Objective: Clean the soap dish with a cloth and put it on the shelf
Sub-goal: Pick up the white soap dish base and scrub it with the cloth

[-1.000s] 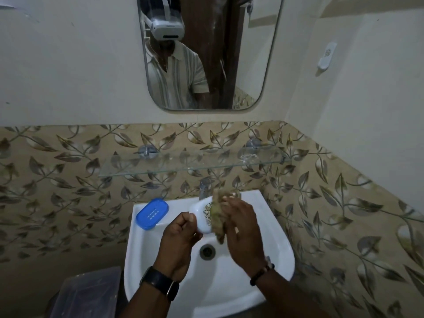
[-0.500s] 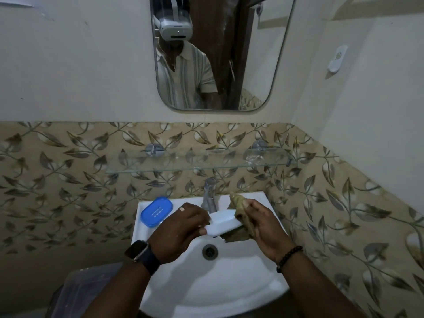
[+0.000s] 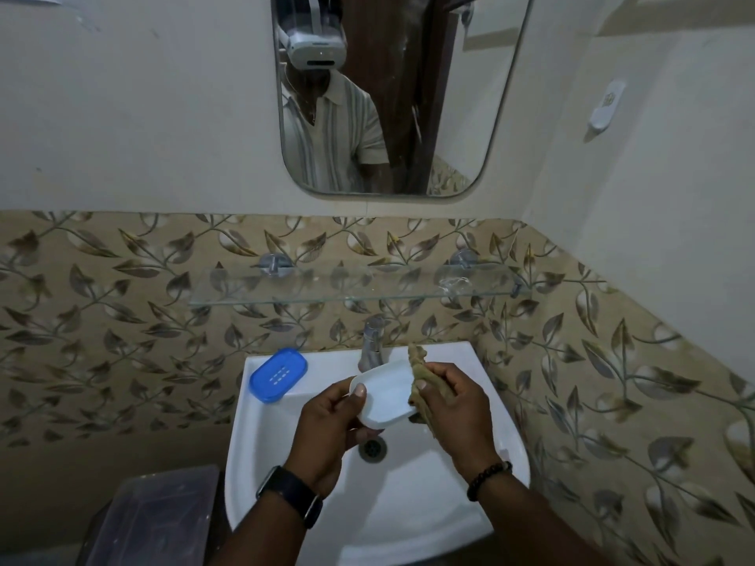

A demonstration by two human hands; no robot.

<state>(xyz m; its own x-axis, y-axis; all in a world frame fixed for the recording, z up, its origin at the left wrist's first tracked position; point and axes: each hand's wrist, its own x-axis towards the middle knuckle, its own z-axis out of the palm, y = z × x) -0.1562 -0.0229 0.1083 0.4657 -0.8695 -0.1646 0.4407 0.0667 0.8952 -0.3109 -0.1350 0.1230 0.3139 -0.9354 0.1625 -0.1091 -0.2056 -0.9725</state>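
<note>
Over the white sink (image 3: 286,475) I hold a white soap dish (image 3: 386,396), its hollow side facing up. My left hand (image 3: 327,426) grips its near left edge, thumb on the rim. My right hand (image 3: 453,402) holds a crumpled olive-brown cloth (image 3: 418,371) pressed against the dish's right end. A blue slotted soap dish insert (image 3: 278,374) lies on the sink's back left corner. The glass shelf (image 3: 359,290) hangs on the tiled wall above the tap, with nothing on it.
A chrome tap (image 3: 372,343) stands at the back of the sink, just behind the dish. The drain (image 3: 371,448) sits below my hands. A clear plastic box (image 3: 151,516) is at the lower left. A mirror (image 3: 392,96) hangs above the shelf.
The dish has turned from edge-on to hollow side up. My left hand shifted its grip to the near edge, and the cloth moved to the dish's right end.
</note>
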